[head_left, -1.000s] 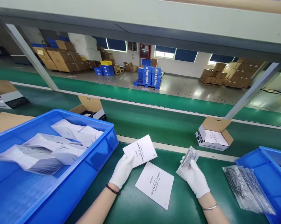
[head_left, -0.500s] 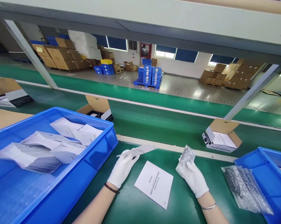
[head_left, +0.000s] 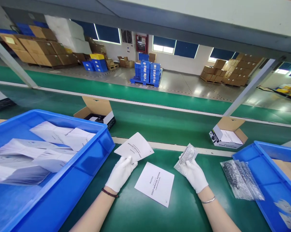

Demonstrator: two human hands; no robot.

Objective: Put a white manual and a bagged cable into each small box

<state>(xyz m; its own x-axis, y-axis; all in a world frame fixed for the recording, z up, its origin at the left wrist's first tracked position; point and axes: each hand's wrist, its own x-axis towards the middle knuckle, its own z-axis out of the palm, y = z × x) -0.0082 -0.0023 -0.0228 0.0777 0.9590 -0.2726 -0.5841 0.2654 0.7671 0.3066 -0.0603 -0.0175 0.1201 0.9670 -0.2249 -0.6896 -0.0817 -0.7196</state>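
Head cam: my L hand [head_left: 121,170] is pinched nearly closed, thumb on top, on the lower edge of a white leaflet [head_left: 134,148] w/ "Minute Stream 1000" on it, held up off the green worktop [head_left: 184,212]. My R hand [head_left: 195,175] is curled round a bubble-wrap pouch [head_left: 188,154], thumb across its near side; can't make out what's in it. Both hands gloved white, well apart.

2nd leaflet [head_left: 155,184], same print, lies flat on the worktop betw. my hands, touching neither. To my L, a big blue bin [head_left: 80,187] w/ piles of white papers [head_left: 51,132] in it. To my R, more bubble-wrap pouches [head_left: 237,180], overlapping, just beside another blue bin [head_left: 247,154] w/ brown cardboard [head_left: 287,170] inside.

Past the worktop's pale edge: open box [head_left: 226,139] on the R, lid up, white printed sheet on top inside; another open box [head_left: 97,112] on the L, dark item inside. Further back, stacked blue crates [head_left: 149,71] on the floor.
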